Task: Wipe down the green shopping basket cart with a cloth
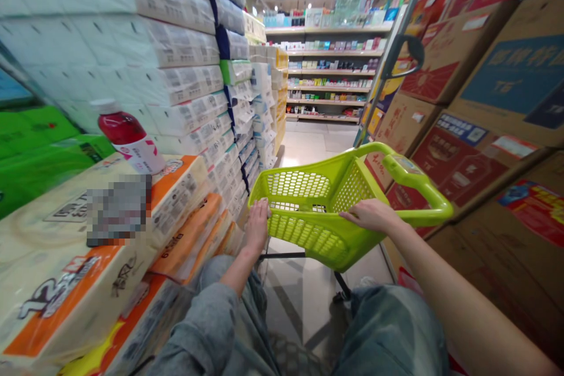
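Note:
A lime-green shopping cart [326, 252] stands in front of my knees, turned sideways, with its handle to the right. My left hand [258, 224] is closed over the rim at the basket's left corner. Farther right, my right hand [369, 215] grips the near rim below the handle. Through the perforated walls the part of the basket that shows holds no goods. At my left, a bottle of red drink [127, 135] with a white cap stands on a large tissue pack [57, 235]. Beside it lies a flat dark object [118, 211], pixelated beyond recognition.
Stacked white tissue packs [185, 53] wall the left side. Cardboard cartons [418, 123] are piled along the right, with a grey metal pole [399, 41] before them. A tiled aisle [304, 144] leads to shelves [326, 73] of small goods.

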A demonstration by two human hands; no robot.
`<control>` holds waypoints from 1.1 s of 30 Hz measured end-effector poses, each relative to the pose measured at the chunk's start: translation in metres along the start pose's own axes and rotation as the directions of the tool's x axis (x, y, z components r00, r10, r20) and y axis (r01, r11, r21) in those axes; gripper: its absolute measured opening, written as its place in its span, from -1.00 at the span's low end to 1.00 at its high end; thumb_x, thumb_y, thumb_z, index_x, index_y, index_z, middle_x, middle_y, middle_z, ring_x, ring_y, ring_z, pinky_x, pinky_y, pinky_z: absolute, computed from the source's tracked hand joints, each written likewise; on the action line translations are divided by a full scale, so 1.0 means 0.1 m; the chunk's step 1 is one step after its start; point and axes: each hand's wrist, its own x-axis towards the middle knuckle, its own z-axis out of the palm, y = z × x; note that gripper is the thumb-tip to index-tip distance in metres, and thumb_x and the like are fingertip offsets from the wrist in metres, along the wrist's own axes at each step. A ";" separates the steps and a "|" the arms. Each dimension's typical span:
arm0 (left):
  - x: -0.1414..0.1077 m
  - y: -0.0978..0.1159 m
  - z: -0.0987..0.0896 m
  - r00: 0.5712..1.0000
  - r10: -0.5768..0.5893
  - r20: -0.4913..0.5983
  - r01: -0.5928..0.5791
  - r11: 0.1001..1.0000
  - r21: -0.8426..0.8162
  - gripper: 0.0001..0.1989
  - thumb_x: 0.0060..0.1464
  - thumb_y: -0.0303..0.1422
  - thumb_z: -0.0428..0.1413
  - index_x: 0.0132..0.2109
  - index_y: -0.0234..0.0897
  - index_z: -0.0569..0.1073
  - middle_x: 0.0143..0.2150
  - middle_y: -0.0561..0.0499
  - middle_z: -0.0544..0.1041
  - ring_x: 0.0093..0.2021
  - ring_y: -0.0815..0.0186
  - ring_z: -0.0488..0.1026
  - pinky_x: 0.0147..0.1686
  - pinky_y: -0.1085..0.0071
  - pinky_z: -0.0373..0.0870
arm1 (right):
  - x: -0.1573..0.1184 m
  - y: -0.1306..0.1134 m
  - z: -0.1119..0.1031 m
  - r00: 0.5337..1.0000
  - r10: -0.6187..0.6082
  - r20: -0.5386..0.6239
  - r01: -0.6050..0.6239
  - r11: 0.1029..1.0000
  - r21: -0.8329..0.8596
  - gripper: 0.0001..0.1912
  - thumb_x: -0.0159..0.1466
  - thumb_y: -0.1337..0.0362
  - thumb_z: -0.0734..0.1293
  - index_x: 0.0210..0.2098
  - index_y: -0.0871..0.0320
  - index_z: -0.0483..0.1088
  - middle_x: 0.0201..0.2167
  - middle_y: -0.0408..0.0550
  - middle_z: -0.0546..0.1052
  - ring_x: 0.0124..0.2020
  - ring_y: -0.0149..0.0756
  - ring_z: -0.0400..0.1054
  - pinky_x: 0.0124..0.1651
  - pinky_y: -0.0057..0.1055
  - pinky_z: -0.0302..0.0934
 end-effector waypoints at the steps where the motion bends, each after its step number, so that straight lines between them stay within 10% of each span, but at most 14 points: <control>1: -0.05 0.08 0.03 0.999 -0.021 -0.039 0.018 0.998 -0.055 -0.44 0.08 -0.63 -0.24 0.23 -0.30 0.09 0.27 -0.13 0.17 0.32 0.23 -0.04 0.25 0.14 0.01 | 0.00 0.00 0.00 1.000 0.001 -0.001 -0.001 1.000 0.002 -0.26 0.29 -0.15 -0.12 -0.43 0.15 0.52 -0.45 0.09 0.56 -0.39 -0.20 0.46 -0.36 -0.40 0.18; 17: -0.24 1.55 0.46 0.902 -0.414 -0.121 0.252 0.733 -0.632 -0.93 0.09 -0.46 -0.01 -0.29 -0.26 0.36 -0.26 -0.06 0.36 -0.16 0.24 0.33 -0.08 0.27 0.29 | -0.01 -0.15 -0.06 0.999 0.006 -0.053 -0.008 1.000 -0.023 -0.26 0.32 -0.08 -0.11 -0.41 0.23 0.53 -0.42 0.13 0.57 -0.35 -0.23 0.47 -0.32 -0.46 0.18; 26: -0.38 2.23 0.57 0.979 -0.115 0.169 0.197 0.749 -0.632 -0.78 -0.02 -0.58 -0.01 -0.24 -0.28 0.44 -0.20 -0.08 0.44 -0.15 0.23 0.36 -0.12 0.32 0.31 | -0.03 -0.23 -0.03 0.995 0.019 -0.098 -0.020 1.000 -0.009 -0.28 0.34 -0.03 -0.10 -0.42 0.26 0.52 -0.43 0.15 0.56 -0.34 -0.25 0.46 -0.30 -0.47 0.17; 33: -0.51 2.12 0.71 0.938 0.087 0.336 0.119 0.829 -0.547 -0.72 0.00 -0.58 -0.07 -0.21 -0.29 0.48 -0.22 -0.11 0.50 -0.18 0.21 0.41 -0.13 0.31 0.34 | -0.05 -0.20 -0.02 0.996 -0.010 -0.090 0.008 1.000 -0.026 -0.26 0.34 -0.07 -0.12 -0.43 0.23 0.52 -0.44 0.12 0.56 -0.36 -0.24 0.46 -0.31 -0.45 0.18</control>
